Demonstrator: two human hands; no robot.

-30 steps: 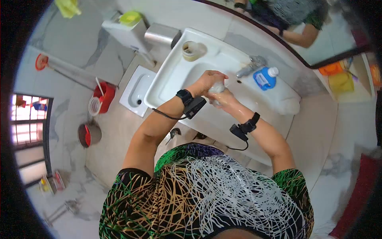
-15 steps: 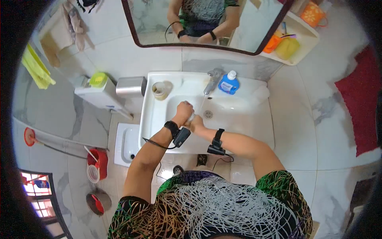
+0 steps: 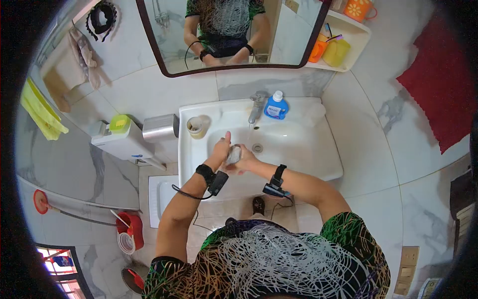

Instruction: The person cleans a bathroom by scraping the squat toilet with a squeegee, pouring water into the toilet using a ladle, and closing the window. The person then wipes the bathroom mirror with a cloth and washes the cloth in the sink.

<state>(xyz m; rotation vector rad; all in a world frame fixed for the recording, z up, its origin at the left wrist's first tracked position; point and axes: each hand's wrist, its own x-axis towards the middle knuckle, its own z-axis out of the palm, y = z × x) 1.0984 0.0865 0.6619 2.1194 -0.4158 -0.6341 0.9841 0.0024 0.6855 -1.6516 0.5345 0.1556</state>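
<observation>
Over the left part of the white sink point(image 3: 308, 149), my left hand point(image 3: 220, 150) and my right hand point(image 3: 246, 159) come together around a small whitish-grey rounded object point(image 3: 233, 155). Its exact kind is not clear. My left thumb sticks up, and the fingers of that hand curl against the object's left side. From the right, my right hand wraps the object, its fingers partly hidden. A thin stream of water falls from the metal faucet point(image 3: 256, 105), just right of and beyond my hands.
A blue detergent bottle point(image 3: 276, 106) stands beside the faucet. A jar point(image 3: 196, 128) sits on the sink's left corner. Above hangs a mirror point(image 3: 229, 65); a shelf point(image 3: 356, 50) with cups is at right. Lower left are a red bucket point(image 3: 133, 226) and a squat toilet point(image 3: 162, 192).
My hands have shifted slightly apart, showing more of the whitish-grey object, and my left thumb now points up. The camera view has shifted, so the mirror and wall items appear displaced.
</observation>
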